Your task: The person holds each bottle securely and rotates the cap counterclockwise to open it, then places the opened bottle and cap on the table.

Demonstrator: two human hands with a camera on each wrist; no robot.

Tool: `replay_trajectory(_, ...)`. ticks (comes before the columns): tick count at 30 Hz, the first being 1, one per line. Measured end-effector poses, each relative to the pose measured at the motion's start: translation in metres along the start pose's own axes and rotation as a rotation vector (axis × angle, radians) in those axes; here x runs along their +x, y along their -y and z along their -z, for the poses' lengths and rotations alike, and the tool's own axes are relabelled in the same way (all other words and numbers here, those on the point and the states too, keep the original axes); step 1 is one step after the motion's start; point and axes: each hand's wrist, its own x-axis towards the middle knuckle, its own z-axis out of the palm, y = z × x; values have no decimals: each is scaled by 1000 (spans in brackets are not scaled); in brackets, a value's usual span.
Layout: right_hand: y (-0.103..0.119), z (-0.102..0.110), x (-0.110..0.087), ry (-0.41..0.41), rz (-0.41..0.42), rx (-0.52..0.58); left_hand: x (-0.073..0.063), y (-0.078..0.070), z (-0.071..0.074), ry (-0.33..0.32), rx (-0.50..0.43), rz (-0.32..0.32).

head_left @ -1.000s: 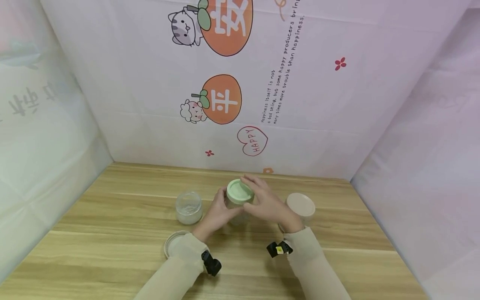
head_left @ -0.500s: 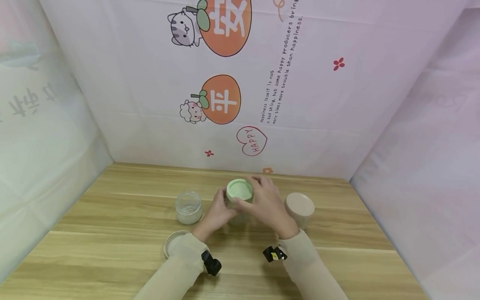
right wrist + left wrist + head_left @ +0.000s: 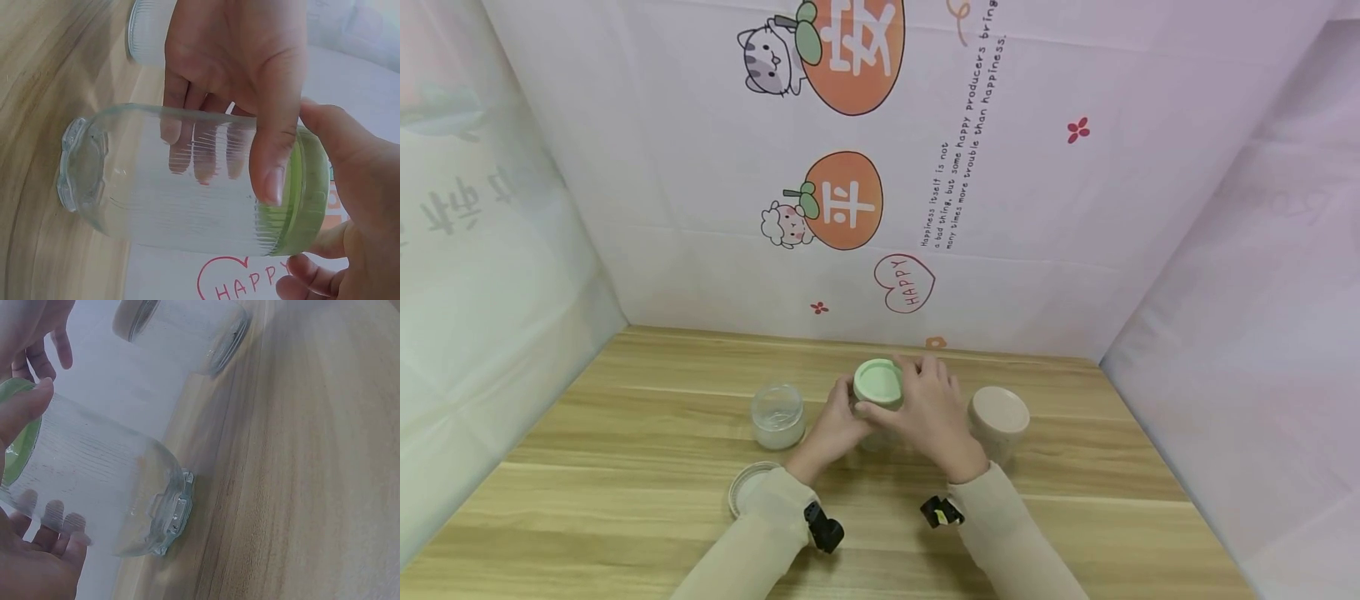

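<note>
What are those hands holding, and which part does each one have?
A clear ribbed jar: the left hand grips its side, the right hand the rim of its green lid.

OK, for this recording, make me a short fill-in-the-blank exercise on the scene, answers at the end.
The right hand grips a ____ lid.
The left hand holds the jar located ____ the open jar and the pale-lidded jar.
The red printed heart reads ____.
Missing words: green; between; HAPPY.

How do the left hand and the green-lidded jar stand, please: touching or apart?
Touching: the right wrist view shows the left hand gripping the green-lidded jar, fingertips visible through it.
</note>
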Motion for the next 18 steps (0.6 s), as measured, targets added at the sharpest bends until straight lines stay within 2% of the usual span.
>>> replay_trajectory(10,3,-1,-1,-15,13,-4,2,2,1,30,-39,-9)
replay_trajectory(18,2,-2,-1,17,0,48,2,3,0,11,-31,-9)
